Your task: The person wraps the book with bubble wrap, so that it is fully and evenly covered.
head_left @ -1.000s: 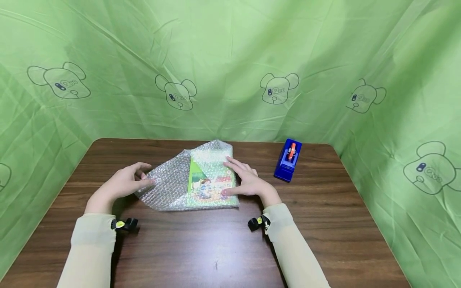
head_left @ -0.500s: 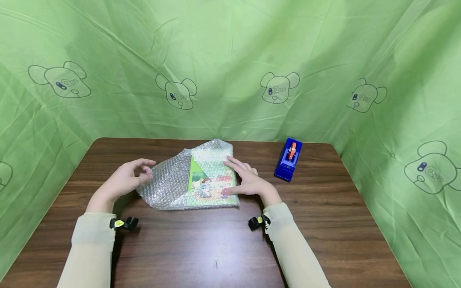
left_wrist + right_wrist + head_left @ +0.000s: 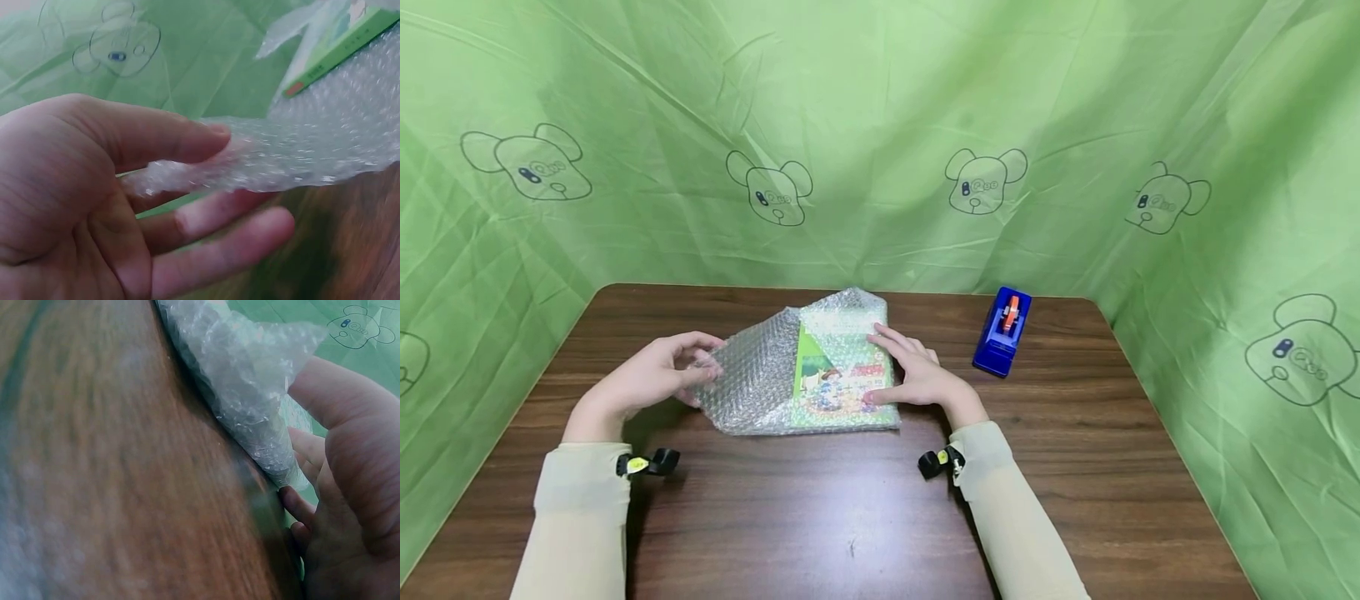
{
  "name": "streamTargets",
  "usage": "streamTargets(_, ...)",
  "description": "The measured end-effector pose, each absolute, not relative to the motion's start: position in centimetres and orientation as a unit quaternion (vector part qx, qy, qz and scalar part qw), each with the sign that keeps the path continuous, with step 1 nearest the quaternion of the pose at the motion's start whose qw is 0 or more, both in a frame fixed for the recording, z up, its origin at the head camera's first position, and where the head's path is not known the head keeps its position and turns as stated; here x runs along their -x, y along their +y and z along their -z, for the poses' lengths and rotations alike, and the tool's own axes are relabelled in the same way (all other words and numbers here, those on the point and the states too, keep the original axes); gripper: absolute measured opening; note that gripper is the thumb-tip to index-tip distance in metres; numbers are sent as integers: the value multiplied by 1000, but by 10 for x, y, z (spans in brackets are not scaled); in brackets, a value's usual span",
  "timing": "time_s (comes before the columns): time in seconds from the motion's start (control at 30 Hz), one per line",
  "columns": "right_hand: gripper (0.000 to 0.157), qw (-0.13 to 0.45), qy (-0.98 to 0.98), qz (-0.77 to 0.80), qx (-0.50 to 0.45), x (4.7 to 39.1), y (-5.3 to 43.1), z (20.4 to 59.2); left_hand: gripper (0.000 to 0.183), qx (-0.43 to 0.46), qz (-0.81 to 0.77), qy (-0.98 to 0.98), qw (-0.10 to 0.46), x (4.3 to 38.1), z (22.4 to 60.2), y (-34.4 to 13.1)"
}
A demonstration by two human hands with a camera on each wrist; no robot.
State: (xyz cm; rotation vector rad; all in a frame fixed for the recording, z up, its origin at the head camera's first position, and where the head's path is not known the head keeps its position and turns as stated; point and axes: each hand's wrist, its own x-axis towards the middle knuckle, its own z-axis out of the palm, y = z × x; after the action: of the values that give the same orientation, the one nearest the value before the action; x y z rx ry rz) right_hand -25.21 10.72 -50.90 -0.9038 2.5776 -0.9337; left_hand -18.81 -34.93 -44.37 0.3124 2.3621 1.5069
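A green book (image 3: 823, 387) with a cartoon cover lies on the table, partly covered by a folded flap of clear bubble wrap (image 3: 752, 367). The wrap's loose part spreads to the left. My left hand (image 3: 658, 375) pinches the wrap's left edge between thumb and fingers; in the left wrist view that edge is lifted off the table, and the book's green spine (image 3: 340, 53) shows beyond it. My right hand (image 3: 917, 375) rests on the wrapped book's right side, thumb and fingers spread over the wrap. In the right wrist view the thumb hides part of that contact.
A blue tape dispenser (image 3: 1002, 332) with an orange roll stands at the back right of the brown wooden table (image 3: 1075, 467). Green cloth (image 3: 880, 125) with printed bear heads hangs round the back and sides.
My left hand has taken hold of the bubble wrap's left edge and raised it slightly, its wrist shifting a little left. The right hand stays at the book's right side.
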Motion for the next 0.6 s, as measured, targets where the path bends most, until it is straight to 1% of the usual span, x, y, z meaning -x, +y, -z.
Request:
streamTargets(0.1,110,126,885,322,311,252,107,510,38,-108,-529,830,141,188,438,-340)
streamTargets(0.27,110,126,884,326,310,252,108,510,27,-106,-538,831,94,187,428,-320)
streamTargets(0.6,111,128,884,326,310,253,107,510,20,-86,-553,828,2,185,417,-277)
